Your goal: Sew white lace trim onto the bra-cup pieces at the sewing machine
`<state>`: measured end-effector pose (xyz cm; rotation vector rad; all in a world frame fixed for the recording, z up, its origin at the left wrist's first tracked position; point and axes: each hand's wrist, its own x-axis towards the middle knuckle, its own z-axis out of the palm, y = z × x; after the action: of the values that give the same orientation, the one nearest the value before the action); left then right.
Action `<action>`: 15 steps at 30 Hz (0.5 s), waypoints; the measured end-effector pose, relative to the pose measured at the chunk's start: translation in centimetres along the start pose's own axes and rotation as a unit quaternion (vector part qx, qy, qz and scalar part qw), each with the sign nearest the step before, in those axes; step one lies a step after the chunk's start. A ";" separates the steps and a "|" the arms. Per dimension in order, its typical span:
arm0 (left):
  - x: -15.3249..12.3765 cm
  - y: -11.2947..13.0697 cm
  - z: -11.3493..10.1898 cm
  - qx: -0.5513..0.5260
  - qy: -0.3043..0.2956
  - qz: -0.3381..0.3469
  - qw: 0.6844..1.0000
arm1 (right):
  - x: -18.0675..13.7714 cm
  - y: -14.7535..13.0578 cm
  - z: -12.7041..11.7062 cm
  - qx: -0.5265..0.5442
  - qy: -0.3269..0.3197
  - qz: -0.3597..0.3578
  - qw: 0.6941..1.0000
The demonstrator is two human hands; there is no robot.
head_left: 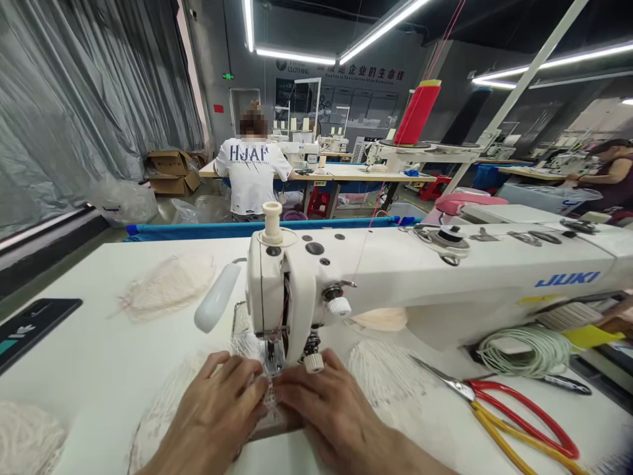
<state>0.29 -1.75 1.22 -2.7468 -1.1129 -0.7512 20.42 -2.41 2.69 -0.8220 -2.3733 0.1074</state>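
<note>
A white sewing machine (395,257) marked JUKI stands across the table. Its presser foot (273,356) sits over openwork white lace fabric (271,396) with fringe-like strands. My left hand (222,396) grips the lace just left of the foot, fingers bent together. On the other side, my right hand (329,402) has its fingers closed on the same lace, close to the foot. The fingertips partly hide the fabric and the needle. Pale fringed fabric (168,402) spreads out beside my left hand, and another fringed piece (378,373) lies right of my right hand.
Scissors (514,415) with red and yellow handles lie at the right, near coiled pale cord (527,349). A fringed piece (168,284) and a dark phone-like object (37,330) lie to the left. Ahead, a person in a white shirt (254,175) sits at another table.
</note>
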 end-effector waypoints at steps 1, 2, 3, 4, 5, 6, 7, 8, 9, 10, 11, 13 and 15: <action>-0.2 0.0 0.2 0.000 0.000 -0.006 1.000 | 0.0 0.0 -0.6 0.004 -0.010 0.011 1.000; -0.3 -0.1 0.4 -0.004 -0.001 -0.015 1.000 | 0.0 0.1 -1.0 0.004 -0.018 0.012 1.000; -0.3 -0.1 0.6 -0.011 -0.001 -0.024 1.000 | -0.1 0.2 -1.2 0.003 -0.029 0.003 1.000; -0.4 -0.2 0.6 -0.017 0.002 -0.032 0.999 | -0.2 0.3 -1.2 0.000 -0.041 -0.011 0.999; -0.4 -0.3 0.7 -0.019 0.008 -0.036 0.999 | -0.3 0.3 -1.0 -0.005 -0.047 -0.023 0.999; -0.3 -0.3 0.7 -0.015 0.012 -0.037 0.999 | -0.4 0.4 -0.8 -0.013 -0.050 -0.033 0.998; -0.3 -0.3 0.6 -0.007 0.016 -0.031 0.999 | -0.5 0.5 -0.5 -0.021 -0.050 -0.040 0.998; -0.2 -0.3 0.5 0.003 0.021 -0.023 1.000 | -0.6 0.5 -0.3 -0.029 -0.050 -0.044 0.997; -0.1 -0.3 0.4 0.015 0.023 -0.012 1.000 | -0.7 0.5 -0.1 -0.036 -0.048 -0.046 0.997; 0.0 -0.3 0.3 0.024 0.027 -0.002 0.999 | -0.7 0.4 0.0 -0.041 -0.046 -0.047 0.997; 0.0 -0.4 0.3 0.031 0.035 0.009 0.999 | -0.7 0.4 0.1 -0.046 -0.046 -0.046 0.997; -0.1 -0.4 0.3 0.038 0.040 0.026 0.998 | -0.7 0.3 0.0 -0.058 -0.046 -0.046 0.996; -0.4 -0.4 0.6 0.043 0.022 0.014 0.999 | -0.6 0.2 -0.1 -0.072 -0.043 -0.047 0.995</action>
<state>0.01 -1.60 0.44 -2.6561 -1.0705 -0.7370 21.00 -2.60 2.40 -0.7843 -2.5210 -0.0699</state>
